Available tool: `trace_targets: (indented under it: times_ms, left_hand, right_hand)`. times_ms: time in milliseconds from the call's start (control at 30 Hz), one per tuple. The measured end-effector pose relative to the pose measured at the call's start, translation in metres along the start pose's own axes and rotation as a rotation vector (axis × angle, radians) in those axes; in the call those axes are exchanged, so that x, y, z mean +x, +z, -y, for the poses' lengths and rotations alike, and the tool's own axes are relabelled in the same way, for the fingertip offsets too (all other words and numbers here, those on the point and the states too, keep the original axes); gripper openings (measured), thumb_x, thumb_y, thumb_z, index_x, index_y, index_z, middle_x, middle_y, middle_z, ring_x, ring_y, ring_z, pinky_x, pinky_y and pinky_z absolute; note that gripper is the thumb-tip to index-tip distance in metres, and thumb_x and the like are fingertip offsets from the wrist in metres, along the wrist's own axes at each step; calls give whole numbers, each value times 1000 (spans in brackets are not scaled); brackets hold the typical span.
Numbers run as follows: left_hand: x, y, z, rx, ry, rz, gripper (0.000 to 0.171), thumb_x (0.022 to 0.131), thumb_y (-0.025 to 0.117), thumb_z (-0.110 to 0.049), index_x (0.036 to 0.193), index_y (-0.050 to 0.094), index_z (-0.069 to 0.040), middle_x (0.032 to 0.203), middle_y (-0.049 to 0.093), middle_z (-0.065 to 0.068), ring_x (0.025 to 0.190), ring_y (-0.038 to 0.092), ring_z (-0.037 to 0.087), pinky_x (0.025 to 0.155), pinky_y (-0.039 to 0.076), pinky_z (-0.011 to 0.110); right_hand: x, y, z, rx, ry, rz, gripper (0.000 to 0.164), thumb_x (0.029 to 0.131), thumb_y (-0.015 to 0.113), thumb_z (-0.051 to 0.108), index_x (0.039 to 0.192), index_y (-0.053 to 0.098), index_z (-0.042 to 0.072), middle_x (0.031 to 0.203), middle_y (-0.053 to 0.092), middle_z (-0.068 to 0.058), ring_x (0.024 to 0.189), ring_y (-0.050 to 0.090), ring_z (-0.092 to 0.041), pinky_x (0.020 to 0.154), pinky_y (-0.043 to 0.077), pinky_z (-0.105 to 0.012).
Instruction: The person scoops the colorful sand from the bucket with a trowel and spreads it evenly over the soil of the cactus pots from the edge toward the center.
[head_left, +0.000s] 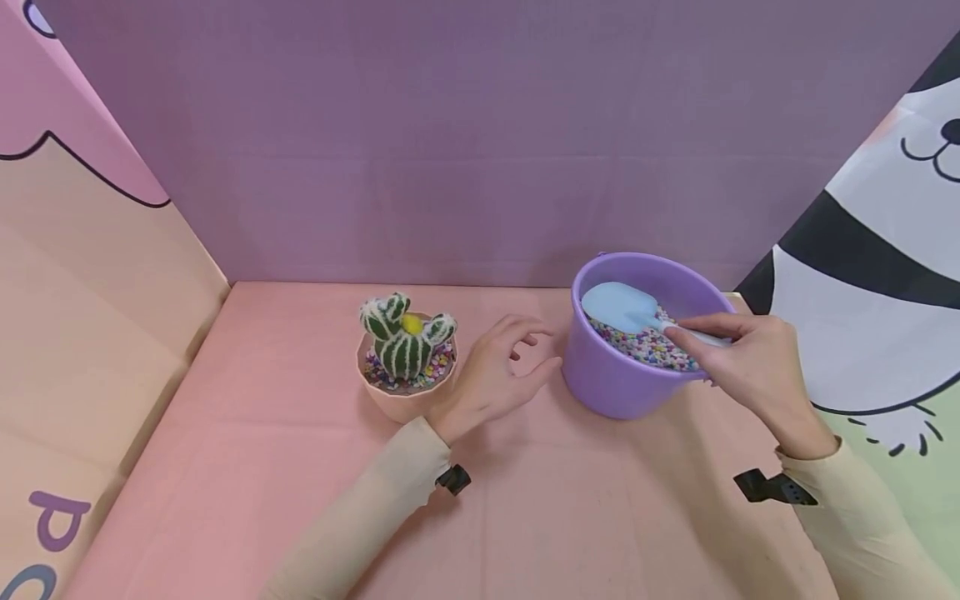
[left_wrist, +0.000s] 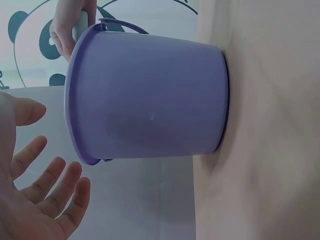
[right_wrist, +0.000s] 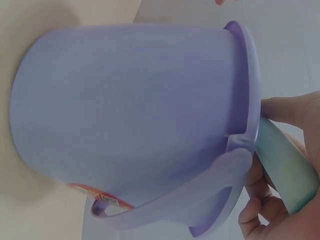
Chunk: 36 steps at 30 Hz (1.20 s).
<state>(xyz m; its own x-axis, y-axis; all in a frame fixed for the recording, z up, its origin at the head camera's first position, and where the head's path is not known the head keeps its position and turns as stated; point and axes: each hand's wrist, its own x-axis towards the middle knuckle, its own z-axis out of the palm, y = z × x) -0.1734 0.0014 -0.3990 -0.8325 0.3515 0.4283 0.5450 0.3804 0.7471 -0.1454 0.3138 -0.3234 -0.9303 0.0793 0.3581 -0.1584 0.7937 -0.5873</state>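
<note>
My right hand (head_left: 757,358) grips the pale handle of a light blue toy shovel (head_left: 618,307) at the right rim of a purple bucket (head_left: 622,392). The shovel's blade lies inside the bucket, over small multicoloured pebbles (head_left: 652,350). In the right wrist view, fingers and thumb curl round the shovel handle (right_wrist: 282,165) beside the rim. My left hand (head_left: 498,367) holds nothing, its fingers spread and slightly bent, between the bucket and a potted cactus (head_left: 405,357). The left wrist view has the left hand (left_wrist: 40,200) apart from the bucket's wall.
The cactus, with a yellow flower, stands in a pale pink pot (head_left: 401,407) with coloured pebbles, just left of the left wrist. The bucket's own carrying handle (right_wrist: 170,200) hangs down its side. A purple backdrop (head_left: 480,167) rises behind the pink-covered table (head_left: 300,467); a panda-print panel (head_left: 870,333) stands right.
</note>
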Motion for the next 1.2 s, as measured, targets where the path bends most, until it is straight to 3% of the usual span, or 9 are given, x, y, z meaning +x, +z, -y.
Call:
trace_targets:
  times_ms: [333, 633, 900, 1200]
  left_hand:
    - [12, 11, 2, 5, -4, 16, 44, 99, 73, -36, 139, 69, -18, 148, 63, 0, 130, 62, 14, 100, 57, 29]
    - [17, 23, 1, 29, -35, 42, 48, 98, 73, -40, 142, 67, -22, 157, 58, 2, 146, 55, 20, 113, 53, 41]
    - [20, 29, 4, 14, -61, 38, 52, 98, 73, -44, 145, 65, -24, 159, 56, 2, 142, 58, 18, 109, 56, 38]
    - [28, 34, 2, 2, -8, 8, 59, 97, 75, -44, 149, 61, -21, 158, 56, -2, 138, 59, 15, 102, 59, 34]
  right_hand:
    - [2, -4, -11, -50, -10, 17, 28, 87, 89, 35, 103, 87, 12, 72, 64, 42, 74, 57, 17, 56, 45, -14]
    - [-1, -10, -14, -71, 29, 3, 30, 86, 89, 40, 100, 88, 13, 67, 67, 37, 72, 58, 16, 55, 42, -20]
    - [1, -14, -17, -92, 37, 4, 31, 86, 88, 40, 100, 88, 12, 66, 59, 47, 68, 56, 12, 50, 38, -25]
    - [4, -24, -19, -127, 49, 51, 36, 87, 87, 43, 104, 87, 11, 67, 60, 46, 70, 54, 14, 52, 39, -26]
